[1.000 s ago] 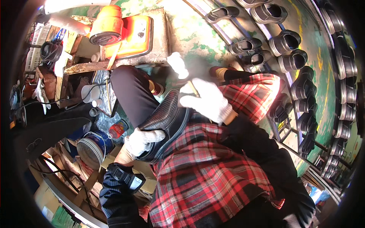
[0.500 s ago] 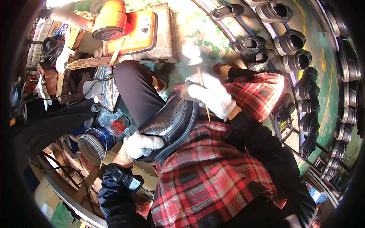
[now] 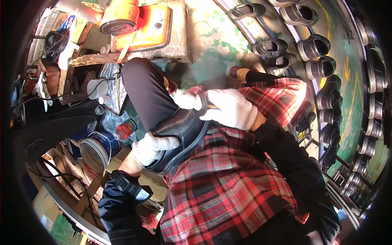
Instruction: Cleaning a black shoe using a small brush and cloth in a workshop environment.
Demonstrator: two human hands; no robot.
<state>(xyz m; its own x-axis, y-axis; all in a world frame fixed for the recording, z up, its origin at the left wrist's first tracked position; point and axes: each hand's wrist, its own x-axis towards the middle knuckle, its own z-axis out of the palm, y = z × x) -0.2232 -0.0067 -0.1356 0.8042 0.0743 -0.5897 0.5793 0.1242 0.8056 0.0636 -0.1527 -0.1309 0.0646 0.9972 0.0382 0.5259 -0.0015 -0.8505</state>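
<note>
A black shoe (image 3: 176, 123) with a perforated upper rests slantwise across my lap, against my thigh. My left hand (image 3: 155, 150), in a white knit glove, grips its lower-left end, thumb on top and the other fingers mostly hidden. Over the opposite end is my right hand (image 3: 232, 108), also gloved and closed round a thin wooden stick (image 3: 212, 107), of which only a short piece shows. A pale, blurred tuft (image 3: 185, 99) lies beyond the fingers, over the shoe's far end. Beside it is a greyish piece (image 3: 201, 105) at my fingertips; I cannot tell what it is.
Racks of black shoes (image 3: 313, 47) line the right side. Ahead on the left, an orange heater-like device (image 3: 153, 26) stands on a block near a wooden bench frame (image 3: 94, 59). A blue bucket (image 3: 94, 153), a red bottle (image 3: 125, 130) and white cups (image 3: 98, 89) sit at left.
The stick has swung from upright to lying leftward, bringing its pale end down over the shoe. My right hand has turned with it. The left keeps its hold on the shoe.
</note>
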